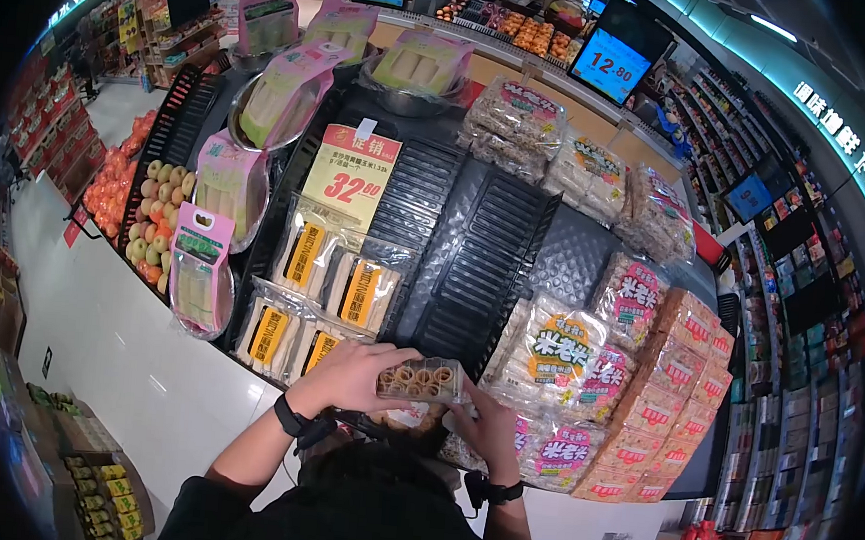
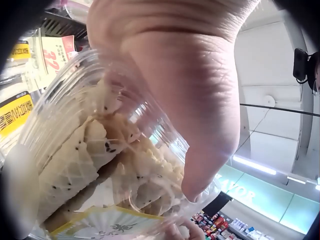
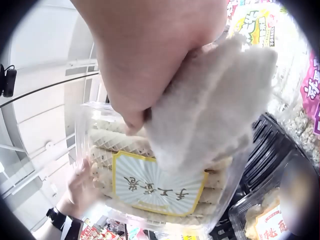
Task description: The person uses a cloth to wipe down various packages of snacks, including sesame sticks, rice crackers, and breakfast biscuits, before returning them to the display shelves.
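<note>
2 hands grip 1 clear box of egg rolls point(image 1: 422, 380) at the display's front edge: left hand point(image 1: 350, 375) curled over it, right hand point(image 1: 487, 424) also pinching a white cloth point(image 3: 210, 105).

Clear tub of egg rolls point(image 1: 422, 379), held tilted above the display.

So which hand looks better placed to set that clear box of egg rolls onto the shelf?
Probably the left hand: it grips the clear box from above, while the right hand also clutches a white cloth.

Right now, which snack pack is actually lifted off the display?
The clear box of egg rolls, held by the left hand and right hand; all the others rest on the shelf.
</note>
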